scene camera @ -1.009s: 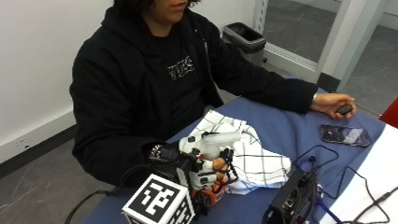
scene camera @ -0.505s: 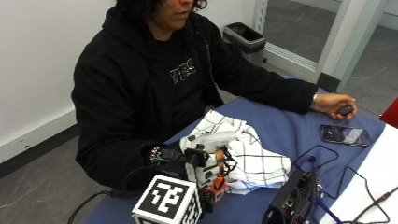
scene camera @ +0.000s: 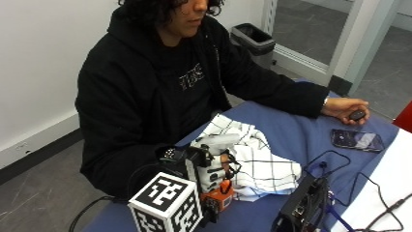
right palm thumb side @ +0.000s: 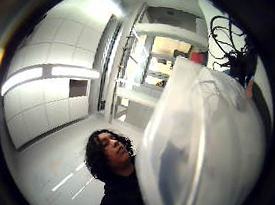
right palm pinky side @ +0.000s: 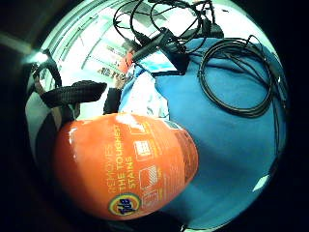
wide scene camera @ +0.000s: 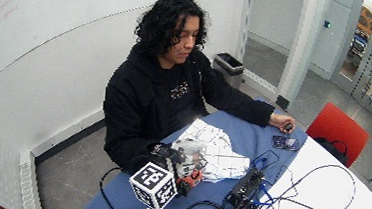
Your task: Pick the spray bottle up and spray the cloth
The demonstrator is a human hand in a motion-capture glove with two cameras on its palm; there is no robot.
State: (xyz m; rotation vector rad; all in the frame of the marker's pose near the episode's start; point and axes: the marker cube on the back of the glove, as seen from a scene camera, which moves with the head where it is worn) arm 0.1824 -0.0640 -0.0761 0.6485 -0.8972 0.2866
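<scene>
In the outside view my gloved right hand [scene camera: 193,162] grips the spray bottle [scene camera: 217,193] around its neck, at the table's near edge. The bottle has an orange body and a white sprayer head [scene camera: 221,142]. It stands upright, and the head points toward the cloth. I cannot tell whether its base touches the table. The white cloth [scene camera: 260,162] with a black grid lies crumpled right beside the bottle. The little finger side palm view is filled by the orange body [right palm pinky side: 125,164], with the cloth [right palm pinky side: 145,94] behind it. The sprayer's pale plastic [right palm thumb side: 192,149] fills the thumb side palm view.
The table wears a blue cover [scene camera: 302,130]. The person's bare left hand [scene camera: 344,108] rests at the far edge on a small black object. A phone [scene camera: 357,140] lies near it. A black device [scene camera: 302,210] and cables [right palm pinky side: 236,77] sit beside the cloth.
The gloved hand keeps hold of the bottle beside the cloth, with hardly any shift. The outside camera has moved a little.
</scene>
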